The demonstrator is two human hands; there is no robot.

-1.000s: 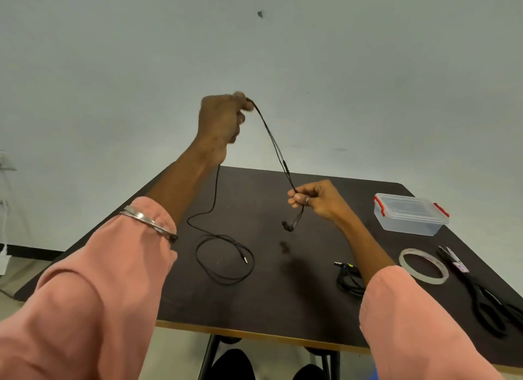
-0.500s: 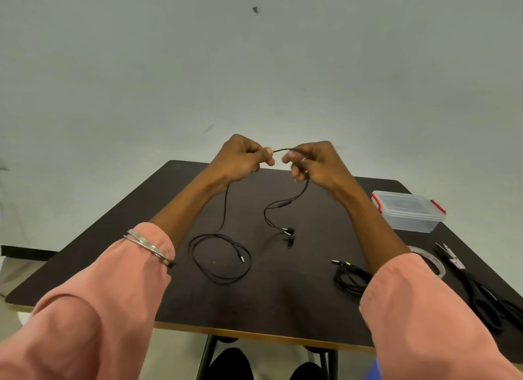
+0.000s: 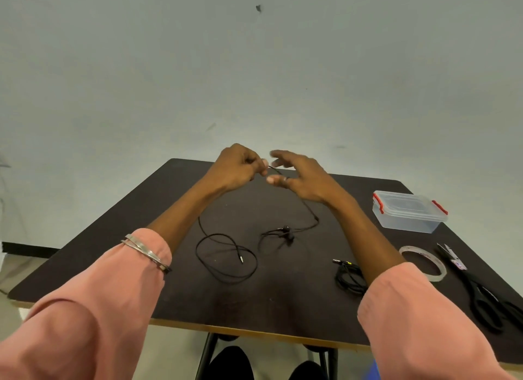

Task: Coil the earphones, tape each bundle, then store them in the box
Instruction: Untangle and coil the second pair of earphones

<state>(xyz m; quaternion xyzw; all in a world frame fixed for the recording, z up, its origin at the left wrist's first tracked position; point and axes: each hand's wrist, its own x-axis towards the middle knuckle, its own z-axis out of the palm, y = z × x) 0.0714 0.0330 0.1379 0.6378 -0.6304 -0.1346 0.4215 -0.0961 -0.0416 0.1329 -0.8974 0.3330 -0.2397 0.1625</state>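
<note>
Above the table (image 3: pixel 135 232), left hand (image 3: pixel 236 167) pinches the earphone cable (image 3: pixel 310 210), fingers curled. Right hand (image 3: pixel 300 174) fingers spread; cable contact hard to tell. Earbuds (image 3: pixel 285 229) lie on the table. Second coiled bundle (image 3: pixel 349 277) partly hidden behind right forearm. Box (image 3: pixel 409 211) closed at right.

**Dark table, earphone coiling under way**

Centre frame: left hand (image 3: pixel 237 168) pinches black earphone cable (image 3: pixel 226 255); right hand (image 3: pixel 300 176) beside it, fingers spread. Cable loops on table (image 3: pixel 85 266). Lower right: coiled earphone bundle (image 3: pixel 349 277). Right edge: lidded clear box (image 3: pixel 409 212), tape roll (image 3: pixel 423 262), scissors (image 3: pixel 478 289).
</note>
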